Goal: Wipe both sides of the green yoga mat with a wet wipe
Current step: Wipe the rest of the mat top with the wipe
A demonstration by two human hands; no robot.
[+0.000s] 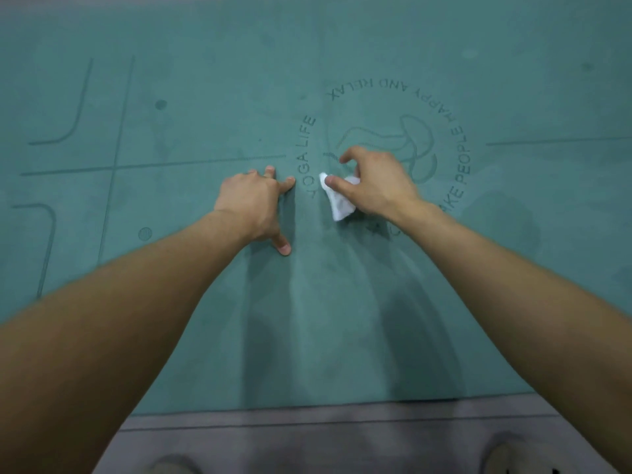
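The green yoga mat (212,80) lies flat and fills most of the view, printed side up with a round logo and guide lines. My right hand (372,181) holds a crumpled white wet wipe (338,201) against the mat at the logo's left side, thumb on top of the wipe. My left hand (254,203) rests on the mat just left of the wipe, fingers spread and fingertips pressing down. Dark damp streaks run from the hands toward the mat's near edge.
Grey floor (307,439) shows below the mat's near edge (307,407). My two feet (509,456) stand on it at the bottom of the view. The mat runs past the left, right and far borders of the view.
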